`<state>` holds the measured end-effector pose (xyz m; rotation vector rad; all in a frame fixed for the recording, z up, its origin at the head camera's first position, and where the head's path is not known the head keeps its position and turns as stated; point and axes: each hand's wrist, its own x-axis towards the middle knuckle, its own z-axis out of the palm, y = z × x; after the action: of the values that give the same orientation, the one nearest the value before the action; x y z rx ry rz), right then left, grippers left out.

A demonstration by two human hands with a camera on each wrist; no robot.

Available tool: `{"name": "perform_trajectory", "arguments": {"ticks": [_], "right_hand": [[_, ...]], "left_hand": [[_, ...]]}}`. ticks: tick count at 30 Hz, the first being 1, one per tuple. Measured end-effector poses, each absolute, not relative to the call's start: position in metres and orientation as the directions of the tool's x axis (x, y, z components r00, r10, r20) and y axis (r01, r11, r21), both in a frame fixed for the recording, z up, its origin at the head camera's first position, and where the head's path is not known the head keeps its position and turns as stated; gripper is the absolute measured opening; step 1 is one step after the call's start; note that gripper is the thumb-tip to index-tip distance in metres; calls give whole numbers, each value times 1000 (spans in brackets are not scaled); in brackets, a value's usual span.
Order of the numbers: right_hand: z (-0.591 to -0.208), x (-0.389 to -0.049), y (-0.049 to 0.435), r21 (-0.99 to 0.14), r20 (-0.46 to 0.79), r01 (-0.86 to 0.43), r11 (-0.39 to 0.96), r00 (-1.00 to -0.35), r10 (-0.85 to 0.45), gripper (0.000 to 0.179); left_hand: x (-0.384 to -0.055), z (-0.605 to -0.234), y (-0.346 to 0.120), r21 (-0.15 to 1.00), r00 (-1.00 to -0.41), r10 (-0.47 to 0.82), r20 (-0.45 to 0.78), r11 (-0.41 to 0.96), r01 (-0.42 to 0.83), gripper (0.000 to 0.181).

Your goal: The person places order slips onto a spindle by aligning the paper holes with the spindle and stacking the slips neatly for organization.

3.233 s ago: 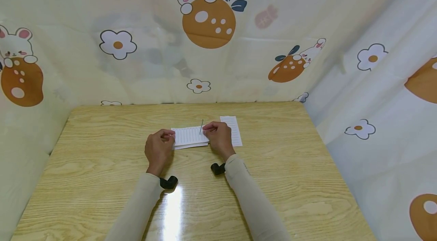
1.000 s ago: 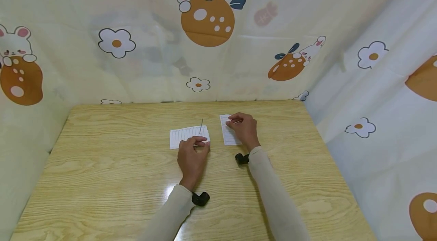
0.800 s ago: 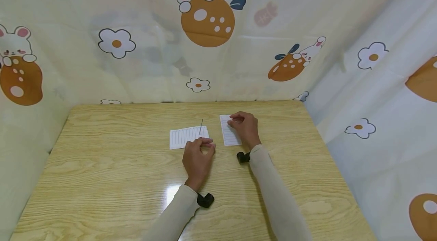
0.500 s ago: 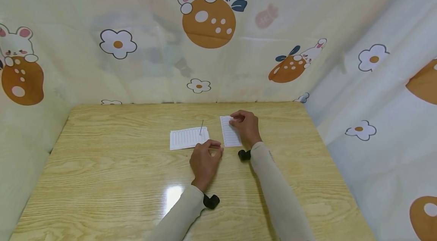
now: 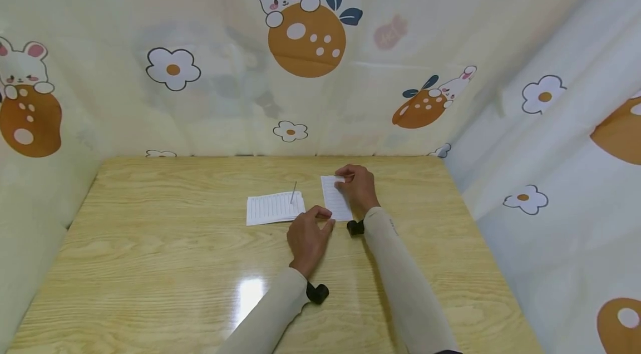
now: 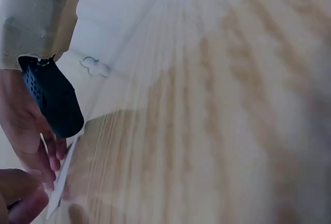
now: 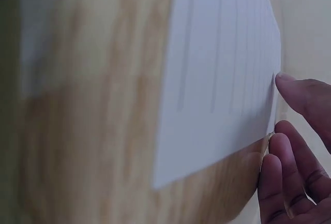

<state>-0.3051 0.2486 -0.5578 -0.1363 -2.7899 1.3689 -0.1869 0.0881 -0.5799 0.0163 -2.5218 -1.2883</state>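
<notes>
A white lined paper sheet [image 5: 336, 201] lies at the back of the table, right of centre. My right hand [image 5: 361, 187] pinches its far right edge; in the right wrist view the thumb [image 7: 292, 89] is on one side and the fingertips [image 7: 276, 146] on the other. My left hand [image 5: 309, 237] is at the sheet's near left corner, thumb and forefinger apart; whether they touch the paper is hard to tell. To the left lies a small stack of lined sheets [image 5: 274, 207], with a thin grey rod [image 5: 293, 192] slanting up from its right end.
The wood-grain table [image 5: 165, 254] ends at a patterned curtain [image 5: 220, 98] behind, with more curtain [image 5: 531, 148] along the right side. Each wrist bears a black camera, the left one [image 5: 317, 293] near the table's middle.
My left hand has left the stack and moved right to the loose sheet's near corner. Earlier, my right hand moved from the stack to the loose sheet, where it stays.
</notes>
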Motion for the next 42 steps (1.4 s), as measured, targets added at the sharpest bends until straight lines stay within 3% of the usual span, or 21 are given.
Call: {"name": "perform_trajectory", "arguments": {"ticks": [19,37,42], "right_hand": [[-559,-312,254,-772,-2,2,635,-1000,1,19],[-540,-304,266,-685,-46,-5,728,-998,-50,10],[-536,-298,274,-731,-49,4,682,-998,-47,10]], "left_hand": [[-199,-583,90,785,-975,-133,177,617,59,16],[-191,-587,89,782,-963,-134,233,615,104,18],[-191,-586,88,791,-963,-142,227,604,97,18]]}}
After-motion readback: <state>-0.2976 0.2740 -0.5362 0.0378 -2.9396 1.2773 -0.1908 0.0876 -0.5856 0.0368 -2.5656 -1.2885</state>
